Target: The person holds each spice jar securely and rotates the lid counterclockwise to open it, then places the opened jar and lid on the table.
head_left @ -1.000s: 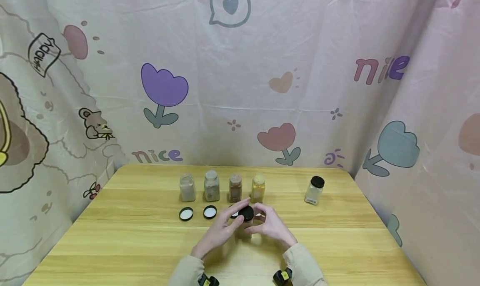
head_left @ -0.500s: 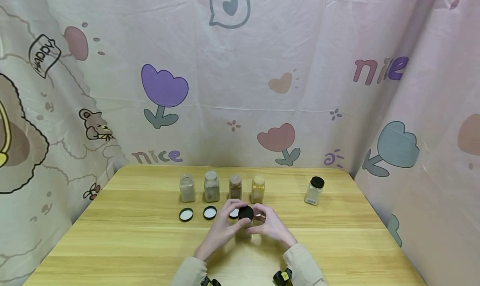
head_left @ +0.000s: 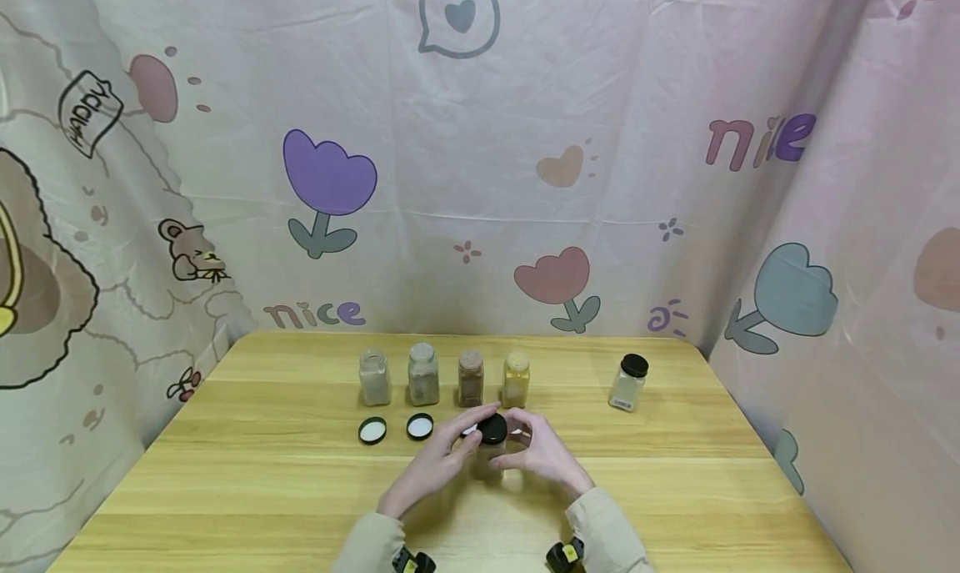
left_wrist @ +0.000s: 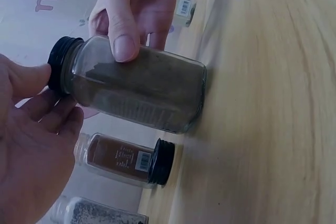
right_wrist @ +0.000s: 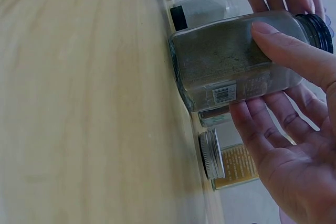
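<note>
A clear glass spice jar [left_wrist: 149, 87] of grey-brown powder stands upright near the middle of the wooden table, topped by a black screw lid [head_left: 492, 428]. My right hand [head_left: 542, 452] grips the jar's body from the right, thumb on the near face and fingers behind. From the left, my left hand [head_left: 435, 464] has its thumb and fingers around the lid. A barcode label [right_wrist: 224, 94] shows on the glass in the right wrist view. Just behind the hands stand a jar of brown powder [head_left: 471, 379] and a jar of yellow powder [head_left: 517, 379], both without lids.
To the left stand two more lidless jars, one with white contents [head_left: 375, 378] and one speckled grey [head_left: 423, 374]. Black lids [head_left: 372, 429] lie upturned before them. A silver lid [right_wrist: 212, 153] leans by the yellow jar. A black-capped jar [head_left: 628, 381] stands back right.
My left fingers curl further round the lid half a second ago, then swing back and reach out straighter now. The right hand and jar stay in place.
</note>
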`<state>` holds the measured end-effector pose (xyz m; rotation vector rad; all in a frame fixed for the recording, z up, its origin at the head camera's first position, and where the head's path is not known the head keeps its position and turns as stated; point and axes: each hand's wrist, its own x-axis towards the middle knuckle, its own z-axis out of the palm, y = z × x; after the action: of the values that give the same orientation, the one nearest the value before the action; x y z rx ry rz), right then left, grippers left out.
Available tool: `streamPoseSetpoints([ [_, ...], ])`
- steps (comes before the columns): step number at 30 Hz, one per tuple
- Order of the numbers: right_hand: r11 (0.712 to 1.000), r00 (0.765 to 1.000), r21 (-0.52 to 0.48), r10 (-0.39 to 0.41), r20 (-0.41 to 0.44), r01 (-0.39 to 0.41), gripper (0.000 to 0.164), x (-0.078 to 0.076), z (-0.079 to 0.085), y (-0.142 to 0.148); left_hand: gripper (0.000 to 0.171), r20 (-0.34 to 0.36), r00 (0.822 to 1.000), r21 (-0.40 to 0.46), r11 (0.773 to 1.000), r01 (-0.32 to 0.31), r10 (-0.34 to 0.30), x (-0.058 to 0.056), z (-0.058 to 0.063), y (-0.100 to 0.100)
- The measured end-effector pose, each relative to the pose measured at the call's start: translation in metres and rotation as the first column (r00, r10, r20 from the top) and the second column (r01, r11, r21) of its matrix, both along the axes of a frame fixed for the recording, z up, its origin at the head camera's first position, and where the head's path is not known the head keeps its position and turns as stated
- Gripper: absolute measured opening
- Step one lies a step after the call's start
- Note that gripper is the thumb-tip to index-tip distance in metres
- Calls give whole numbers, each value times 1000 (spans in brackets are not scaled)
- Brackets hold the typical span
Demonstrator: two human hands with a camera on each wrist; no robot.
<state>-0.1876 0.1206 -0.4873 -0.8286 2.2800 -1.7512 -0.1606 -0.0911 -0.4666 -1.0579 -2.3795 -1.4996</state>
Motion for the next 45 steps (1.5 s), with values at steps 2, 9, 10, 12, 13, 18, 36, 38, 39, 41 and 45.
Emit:
streamPoseSetpoints([
  [2,1000,1000,2,-1,3,1,51,0,0,0,39,-5,1000,-6,1000,-8,8,0,0,0],
  [9,1000,1000,17,-14,8,14,49,0,0,1,35,-64,986,46,987,-151,154,0,-1,5],
  [10,1000,1000,18,-14,5,14,49,0,0,1,36,-61,983,52,984,-169,172,1,-1,6],
  [12,1000,1000,14,-13,12,13,49,0,0,1,38,-51,979,52,980,-194,197,1,-1,8],
  [13,1000,1000,13,-11,10,11,49,0,0,1,38,-50,979,46,980,-196,198,1,-1,8],
  [18,1000,1000,4,-4,-3,4,50,1,1,1,36,-43,994,25,995,-100,101,0,-1,5],
  [36,1000,1000,18,-9,9,9,49,0,1,1,33,-52,985,69,985,-159,162,0,0,4],
  [38,1000,1000,16,-8,17,8,49,0,1,1,36,-42,981,69,980,-186,189,2,0,6],
  [39,1000,1000,15,-6,18,5,49,1,2,1,37,-40,979,63,979,-195,198,2,0,7],
  [41,1000,1000,10,-4,17,4,49,1,2,0,37,-42,981,53,981,-186,188,3,0,7],
  [45,1000,1000,9,-3,5,3,49,1,1,1,36,-18,995,24,995,-96,97,3,2,3],
])
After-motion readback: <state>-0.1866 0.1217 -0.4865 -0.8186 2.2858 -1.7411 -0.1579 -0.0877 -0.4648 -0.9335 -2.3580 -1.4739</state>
